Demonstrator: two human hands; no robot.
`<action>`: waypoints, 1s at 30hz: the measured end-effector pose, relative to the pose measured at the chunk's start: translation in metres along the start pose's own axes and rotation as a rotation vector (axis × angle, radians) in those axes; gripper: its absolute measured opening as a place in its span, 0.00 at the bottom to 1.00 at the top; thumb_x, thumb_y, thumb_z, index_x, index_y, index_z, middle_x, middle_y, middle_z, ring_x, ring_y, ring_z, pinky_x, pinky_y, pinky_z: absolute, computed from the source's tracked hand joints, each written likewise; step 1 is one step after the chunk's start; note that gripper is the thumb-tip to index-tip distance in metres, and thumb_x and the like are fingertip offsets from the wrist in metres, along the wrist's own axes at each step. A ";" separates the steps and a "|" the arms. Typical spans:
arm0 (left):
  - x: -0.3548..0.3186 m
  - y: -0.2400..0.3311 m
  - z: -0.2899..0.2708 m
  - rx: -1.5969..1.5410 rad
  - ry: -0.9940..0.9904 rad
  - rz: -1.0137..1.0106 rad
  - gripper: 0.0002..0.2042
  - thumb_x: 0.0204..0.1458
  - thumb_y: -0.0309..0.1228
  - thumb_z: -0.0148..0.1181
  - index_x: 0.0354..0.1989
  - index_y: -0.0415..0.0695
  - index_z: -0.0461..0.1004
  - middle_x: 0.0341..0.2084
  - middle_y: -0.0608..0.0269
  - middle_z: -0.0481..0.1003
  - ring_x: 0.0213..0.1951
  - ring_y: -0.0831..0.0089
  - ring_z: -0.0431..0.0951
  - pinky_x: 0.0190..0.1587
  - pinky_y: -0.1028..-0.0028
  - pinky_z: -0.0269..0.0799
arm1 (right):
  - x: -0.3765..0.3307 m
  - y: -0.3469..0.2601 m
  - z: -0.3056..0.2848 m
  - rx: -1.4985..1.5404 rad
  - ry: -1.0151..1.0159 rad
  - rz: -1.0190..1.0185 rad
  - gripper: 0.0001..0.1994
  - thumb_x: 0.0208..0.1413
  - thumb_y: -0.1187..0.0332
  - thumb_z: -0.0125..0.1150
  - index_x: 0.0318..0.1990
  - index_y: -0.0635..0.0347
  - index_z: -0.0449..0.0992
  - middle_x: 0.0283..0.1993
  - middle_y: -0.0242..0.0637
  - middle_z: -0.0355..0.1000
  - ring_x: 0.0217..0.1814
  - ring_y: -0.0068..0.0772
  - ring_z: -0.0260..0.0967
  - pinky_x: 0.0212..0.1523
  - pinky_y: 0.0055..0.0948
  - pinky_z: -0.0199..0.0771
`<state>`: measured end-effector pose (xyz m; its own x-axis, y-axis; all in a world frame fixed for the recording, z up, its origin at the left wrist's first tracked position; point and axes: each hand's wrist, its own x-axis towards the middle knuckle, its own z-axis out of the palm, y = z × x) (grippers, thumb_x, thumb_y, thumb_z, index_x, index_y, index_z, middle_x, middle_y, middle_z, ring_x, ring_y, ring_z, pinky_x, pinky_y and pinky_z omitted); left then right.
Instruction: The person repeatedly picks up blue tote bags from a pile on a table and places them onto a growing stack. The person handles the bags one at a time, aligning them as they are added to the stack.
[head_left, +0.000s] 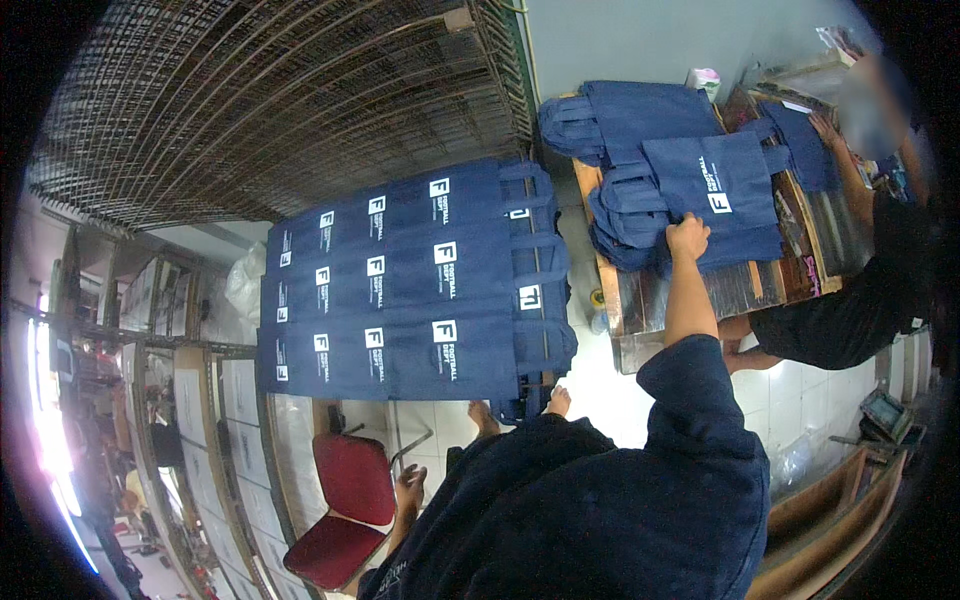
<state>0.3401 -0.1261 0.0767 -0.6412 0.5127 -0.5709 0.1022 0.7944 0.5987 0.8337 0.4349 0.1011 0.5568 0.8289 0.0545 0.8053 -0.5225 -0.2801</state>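
My right hand (688, 238) reaches forward to the wooden table and pinches the near edge of a navy tote bag (735, 165) with a white print. That bag lies flat on top of other navy bags, its handles toward the right. My left hand (410, 488) hangs low beside the red chair, holding nothing, its fingers loosely apart. Ahead of me, rows of printed navy tote bags (400, 290) lie overlapped on a rack, their handles at the right side. Another stack of navy bags (655, 115) sits farther back on the table.
A wire drying rack (290, 100) rises at the upper left. A red chair (350, 480) stands at my left, by shelving with white boxes (245, 420). At the right, another person's hand (826, 130) rests by a navy bag. A wooden trough (820, 510) is at the lower right.
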 end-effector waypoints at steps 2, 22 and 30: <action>0.008 -0.009 0.002 0.030 0.002 0.064 0.23 0.46 0.43 0.59 0.45 0.38 0.71 0.38 0.51 0.74 0.41 0.65 0.73 0.43 0.70 0.67 | 0.001 0.007 0.000 -0.024 0.009 -0.057 0.17 0.43 0.63 0.54 0.45 0.48 0.72 0.50 0.41 0.63 0.51 0.48 0.62 0.44 0.44 0.68; 0.008 0.347 0.252 -0.379 -1.196 -0.170 0.47 0.39 0.73 0.34 0.59 0.45 0.56 0.54 0.55 0.60 0.53 0.64 0.62 0.53 0.59 0.59 | -0.127 0.095 -0.123 1.496 -0.002 0.007 0.09 0.48 0.68 0.60 0.37 0.58 0.72 0.40 0.27 0.66 0.40 0.21 0.59 0.43 0.22 0.61; -0.001 0.354 0.326 -0.334 -1.252 0.039 0.14 0.44 0.36 0.58 0.40 0.48 0.72 0.36 0.68 0.73 0.37 0.74 0.70 0.37 0.72 0.63 | -0.230 0.153 -0.143 1.235 -0.126 0.207 0.25 0.41 0.82 0.48 0.51 0.53 0.59 0.47 0.37 0.58 0.46 0.31 0.58 0.46 0.27 0.61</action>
<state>0.6252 0.2609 0.1060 0.5197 0.6317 -0.5752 -0.2054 0.7459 0.6337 0.8580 0.1363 0.1831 0.5719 0.8025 -0.1699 -0.0596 -0.1659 -0.9843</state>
